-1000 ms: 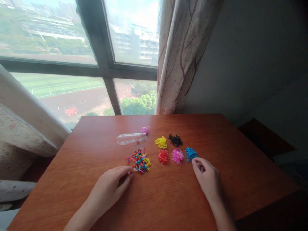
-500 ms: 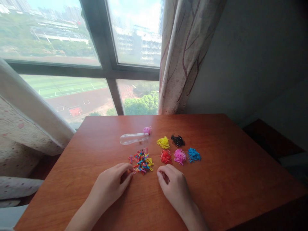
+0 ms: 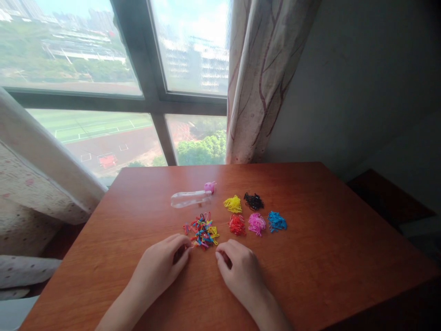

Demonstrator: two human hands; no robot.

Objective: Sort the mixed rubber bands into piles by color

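A mixed pile of small coloured rubber bands [image 3: 204, 231] lies on the brown table in front of me. At its near left edge my left hand [image 3: 168, 257] pinches a pale pink rubber band [image 3: 192, 246] between thumb and forefinger. My right hand [image 3: 241, 262] rests just right of the pile, thumb and fingertips pressed together; whatever they may hold is too small to see. Beyond it are single-colour heaps: red bands [image 3: 237, 225], pink bands [image 3: 257, 224], blue bands [image 3: 277, 221], yellow bands [image 3: 233, 203] and black bands [image 3: 253, 201].
A clear plastic bottle [image 3: 189, 199] lies on its side behind the mixed pile, with a pink cap-like piece [image 3: 210, 186] by its right end. The table [image 3: 320, 266] meets a window [image 3: 155, 103] with curtains [image 3: 265, 82] at its far edge.
My right hand has moved left, closer to the mixed pile, with its fingers still pinched. My left hand has barely shifted and keeps the pale pink band.
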